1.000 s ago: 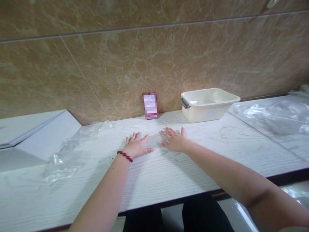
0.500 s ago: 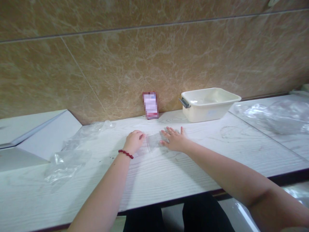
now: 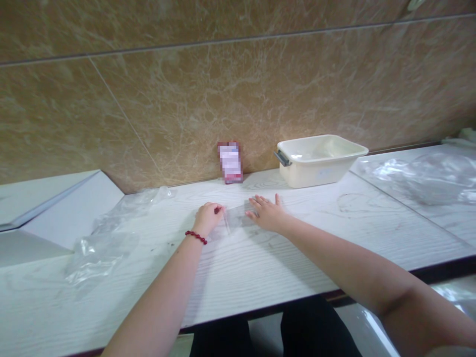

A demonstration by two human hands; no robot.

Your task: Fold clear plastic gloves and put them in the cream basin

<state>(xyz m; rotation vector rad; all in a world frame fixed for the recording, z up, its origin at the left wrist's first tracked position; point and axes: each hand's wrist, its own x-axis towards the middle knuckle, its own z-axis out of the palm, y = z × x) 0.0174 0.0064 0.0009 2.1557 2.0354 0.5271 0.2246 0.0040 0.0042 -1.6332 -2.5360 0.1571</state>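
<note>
A small clear plastic bag (image 3: 235,219) lies flat on the white wood-grain table (image 3: 260,277) between my two hands. My left hand (image 3: 208,218), with a red bead bracelet (image 3: 196,237) on its wrist, is closed in a pinch at the bag's left part, thumb and forefinger together. A small dark red spot shows between those fingers; I cannot make out what it is. My right hand (image 3: 268,213) lies flat with fingers spread, its palm pressing on the right end of the bag, which it partly covers.
Against the wall leans a blurred red-and-white card or pack (image 3: 230,162). A cream plastic bin (image 3: 316,171) with a grey handle stands right of it. Loose clear plastic (image 3: 96,255) lies left beside a white box (image 3: 82,213); more clear plastic (image 3: 431,178) lies far right.
Both hands stay at nearly the same place on the bag. The view has shifted very slightly, and the left wrist appears a little further right.
</note>
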